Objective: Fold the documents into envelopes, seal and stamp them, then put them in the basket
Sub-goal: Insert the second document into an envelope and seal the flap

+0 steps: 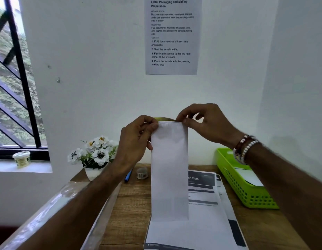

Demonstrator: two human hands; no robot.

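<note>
White wall rises behind a wooden desk [131, 213], and above the desk's middle a long white envelope [169, 168] hangs upright, clear of the surface, its lower end over the printed documents [201, 222] stacked at the near edge.

The left hand [136, 139] pinches the envelope's top left corner, thumb in front and fingers curled behind. The right hand [207, 123] pinches the top right corner between thumb and forefinger, where a yellowish strip [164, 119] arches across the open end. It looks like the backing of the adhesive flap, though it is too small to be sure.

By that reading the sealing step is in hand. Whether a folded document sits inside cannot be told. The next move would call for drawing the strip fully off, then folding the flap down and pressing it flat along its length, with the left hand steadying the body.

A small roll of stamps [142, 173] and a blue pen [128, 175] lie near the far edge, ready for stamping. A green basket [246, 193] stands at the right edge and holds what seems a finished envelope [250, 175]. A pot of white flowers [95, 154] occupies the far left corner. A task sheet [172, 33] is fixed to the wall, and a barred window [12, 87] lies left.
</note>
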